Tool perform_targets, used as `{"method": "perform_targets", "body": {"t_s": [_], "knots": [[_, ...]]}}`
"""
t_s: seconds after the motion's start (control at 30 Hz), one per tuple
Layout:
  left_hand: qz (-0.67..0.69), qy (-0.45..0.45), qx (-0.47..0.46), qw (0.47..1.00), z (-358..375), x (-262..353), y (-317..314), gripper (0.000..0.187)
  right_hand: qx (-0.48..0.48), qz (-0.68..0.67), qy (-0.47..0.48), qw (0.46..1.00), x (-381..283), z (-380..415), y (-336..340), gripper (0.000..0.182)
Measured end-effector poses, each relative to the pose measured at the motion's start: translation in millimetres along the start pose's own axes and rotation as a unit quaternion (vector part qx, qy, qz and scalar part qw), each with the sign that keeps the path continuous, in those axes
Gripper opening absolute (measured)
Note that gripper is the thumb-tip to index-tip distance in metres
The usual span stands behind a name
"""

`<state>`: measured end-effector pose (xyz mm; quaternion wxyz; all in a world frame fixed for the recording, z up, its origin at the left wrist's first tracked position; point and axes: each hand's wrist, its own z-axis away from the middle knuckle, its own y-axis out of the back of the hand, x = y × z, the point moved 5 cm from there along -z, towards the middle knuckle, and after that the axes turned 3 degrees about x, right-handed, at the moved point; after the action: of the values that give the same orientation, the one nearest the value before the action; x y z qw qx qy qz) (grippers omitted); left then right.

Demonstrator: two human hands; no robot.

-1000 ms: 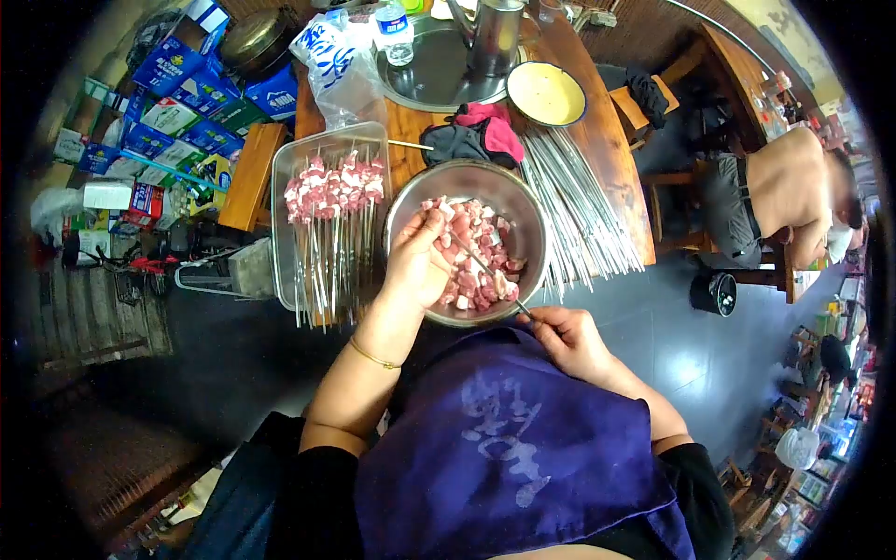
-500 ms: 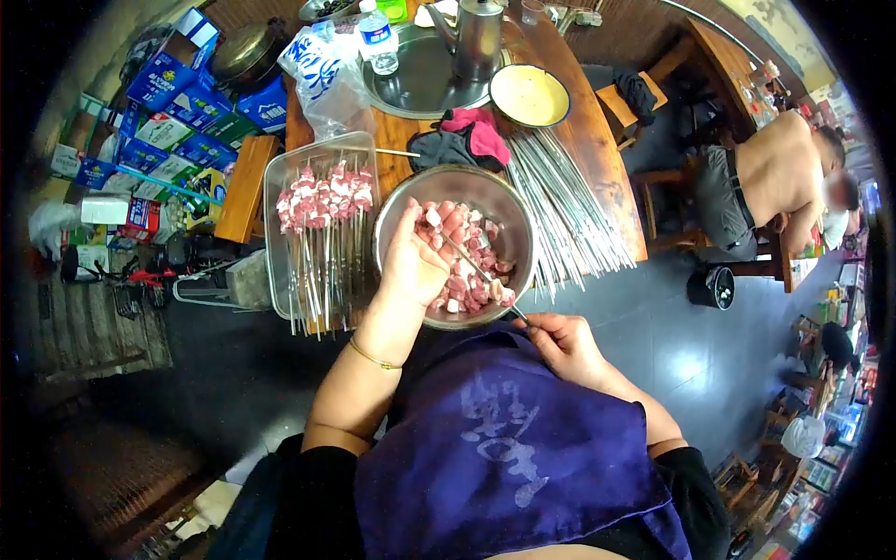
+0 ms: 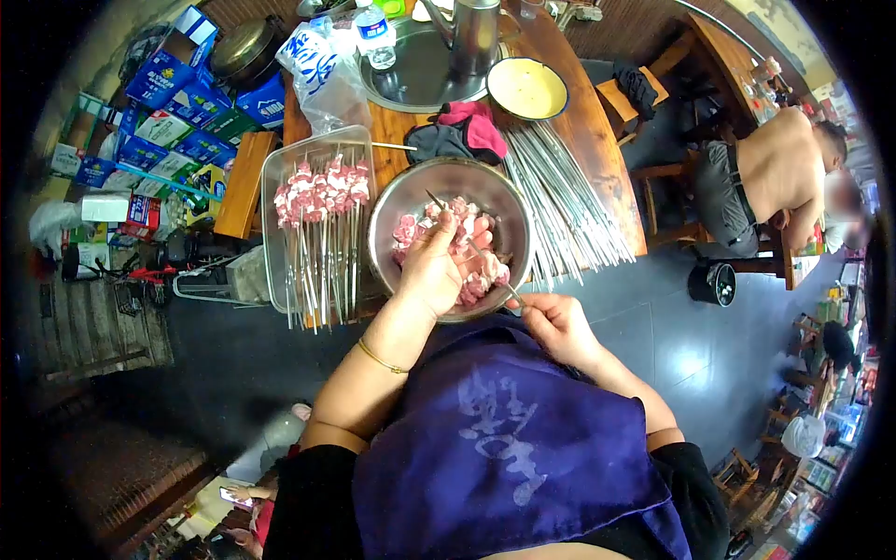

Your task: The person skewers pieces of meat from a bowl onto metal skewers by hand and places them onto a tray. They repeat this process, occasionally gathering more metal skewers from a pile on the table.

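My right hand (image 3: 557, 329) pinches the near end of a thin metal skewer (image 3: 515, 297), just off the bowl's front rim. Pieces of raw meat (image 3: 487, 278) are threaded on it. Over the steel bowl (image 3: 385, 233), my left hand (image 3: 436, 273) is closed around the skewer's upper part, thumb and fingers on meat there; the exact piece is partly hidden. The skewer's pointed tip shows beyond my thumb. Loose cubes of raw meat lie in the bowl. To its left, a clear plastic tray (image 3: 272, 245) holds several loaded meat skewers (image 3: 324, 191).
Bare metal skewers (image 3: 569, 210) lie fanned right of the bowl. Behind it are dark-and-pink gloves or cloth (image 3: 457, 138), a yellow-filled bowl (image 3: 527, 89), a round metal tray (image 3: 411, 79), a kettle (image 3: 476, 37), a water bottle (image 3: 376, 37) and a plastic bag (image 3: 322, 79). A person (image 3: 770, 173) sits at right.
My left hand has moved down and right, from holding a meat cube near the skewer's tip to closing around the skewer. The tip now sticks out past my thumb. My right hand has shifted slightly.
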<state>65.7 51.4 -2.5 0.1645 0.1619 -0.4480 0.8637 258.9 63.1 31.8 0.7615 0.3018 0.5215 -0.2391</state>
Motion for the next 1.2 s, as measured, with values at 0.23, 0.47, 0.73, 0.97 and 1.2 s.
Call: {"method": "perform_targets", "body": {"t_s": [0.23, 0.47, 0.73, 0.97, 1.2], "knots": [[-0.147, -0.076, -0.023, 0.986, 11, 15, -3, 0.034, -0.022, -0.109, -0.025, 0.994, -3, -15, 1, 0.023], [-0.223, -0.118, 0.034, 0.967, 0, 19, 25, 0.014, -0.025, -0.075, 0.023, 0.997, -1, -17, 3, 0.023], [-0.56, -0.329, -0.026, 0.76, 5, 25, 26, 0.072, -0.021, -0.147, 0.021, 0.989, -2, -32, 4, 0.024], [-0.37, -0.239, -0.041, 0.897, -18, -1, 51, 0.027, -0.046, -0.154, 0.015, 0.987, -2, -41, -14, 0.024], [-0.676, -0.203, 0.002, 0.708, 0, 22, 50, 0.039, 0.203, -0.241, 0.049, 0.948, -6, -51, 40, 0.022]]}}
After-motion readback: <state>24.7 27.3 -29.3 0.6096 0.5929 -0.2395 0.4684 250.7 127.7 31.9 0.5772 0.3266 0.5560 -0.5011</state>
